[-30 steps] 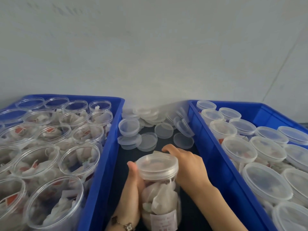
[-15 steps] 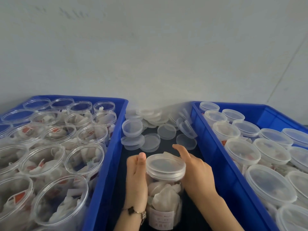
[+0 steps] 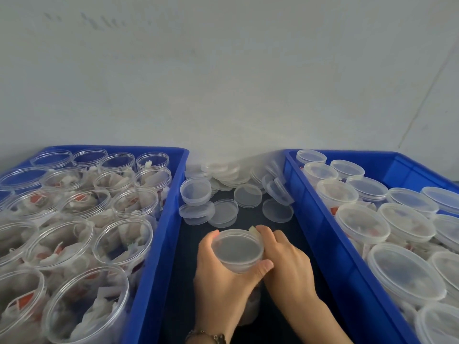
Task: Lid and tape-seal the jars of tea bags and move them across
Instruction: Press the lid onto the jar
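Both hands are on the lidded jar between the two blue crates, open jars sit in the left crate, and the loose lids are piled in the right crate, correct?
Not quite. The head view shows the loose lids piled on the dark surface between the crates, beyond the jar, not in the right crate, which holds lidded jars. The rest stands: left hand and right hand hold the jar, open jars fill the left crate.
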